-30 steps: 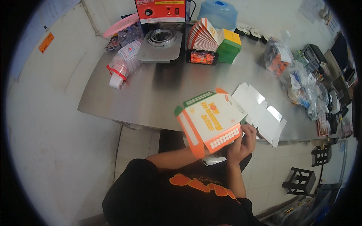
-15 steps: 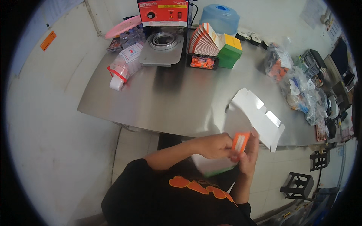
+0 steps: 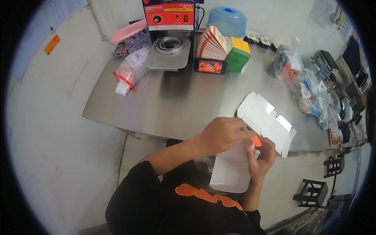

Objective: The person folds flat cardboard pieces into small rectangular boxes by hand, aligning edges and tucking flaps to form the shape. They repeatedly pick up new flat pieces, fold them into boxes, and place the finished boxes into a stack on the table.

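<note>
Both hands, left hand [image 3: 223, 135] and right hand [image 3: 261, 156], gripping white carton [image 3: 231, 172], printed side hidden, fingertips overlapping

both hands [image 3: 243, 143] grip a white carton [image 3: 231, 172] over steel table [image 3: 176, 105].

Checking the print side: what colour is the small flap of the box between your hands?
Orange flap, on a mostly white box; seen in the head view.

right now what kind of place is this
Probably the back counter of a small drinks or takeaway shop: a cup-sealing machine on a steel table, fanned flat cartons, and both hands folding a box.
</note>
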`<state>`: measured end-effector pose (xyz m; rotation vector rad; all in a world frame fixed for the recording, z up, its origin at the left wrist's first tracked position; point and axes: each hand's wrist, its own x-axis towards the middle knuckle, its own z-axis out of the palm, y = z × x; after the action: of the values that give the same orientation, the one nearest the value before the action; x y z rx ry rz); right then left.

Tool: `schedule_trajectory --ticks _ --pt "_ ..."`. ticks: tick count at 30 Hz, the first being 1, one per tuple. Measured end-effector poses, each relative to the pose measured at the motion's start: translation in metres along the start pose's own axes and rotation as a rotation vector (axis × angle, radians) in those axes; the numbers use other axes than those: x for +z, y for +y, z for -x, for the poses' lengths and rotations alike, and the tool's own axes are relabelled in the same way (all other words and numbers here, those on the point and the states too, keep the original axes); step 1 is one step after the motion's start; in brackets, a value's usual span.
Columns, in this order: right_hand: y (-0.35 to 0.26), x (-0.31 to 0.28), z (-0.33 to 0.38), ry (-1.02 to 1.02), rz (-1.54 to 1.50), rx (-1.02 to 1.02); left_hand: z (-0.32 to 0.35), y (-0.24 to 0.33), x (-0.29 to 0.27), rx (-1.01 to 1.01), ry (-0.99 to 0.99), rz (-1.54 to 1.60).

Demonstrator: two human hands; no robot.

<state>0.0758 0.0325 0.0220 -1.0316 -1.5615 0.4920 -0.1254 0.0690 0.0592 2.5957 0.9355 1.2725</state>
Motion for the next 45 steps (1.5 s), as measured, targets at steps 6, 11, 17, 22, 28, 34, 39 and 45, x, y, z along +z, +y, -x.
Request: schedule_trajectory --ticks 6,11,17,22,28,34,39,45 --pt "0.008 -0.01 0.001 0.093 -0.252 0.25 0.004 -0.006 0.003 0.036 0.003 0.269" --pt "-0.005 -0.017 -0.006 -0.022 -0.4 0.199 0.003 -0.013 0.013 0.068 0.178 0.119" --pt "0.0 -0.011 0.003 0.111 -0.634 0.199 -0.007 0.015 0.02 -0.331 0.44 0.107" --pt "-0.009 0.014 0.002 0.22 -0.276 0.092 0.008 0.026 0.045 -0.483 0.327 0.773" --pt "-0.005 0.015 0.003 0.188 -0.06 -0.066 0.006 0.031 0.043 -0.361 0.383 0.607" --pt "0.002 0.017 0.004 0.176 -0.148 0.011 0.008 0.031 0.046 -0.415 0.374 0.703" --pt "0.001 0.019 0.004 0.185 -0.136 0.025 0.008 0.031 0.049 -0.371 0.41 0.627" --pt "-0.005 0.031 0.003 0.24 -0.088 -0.017 0.008 0.031 0.048 -0.462 0.414 0.635"
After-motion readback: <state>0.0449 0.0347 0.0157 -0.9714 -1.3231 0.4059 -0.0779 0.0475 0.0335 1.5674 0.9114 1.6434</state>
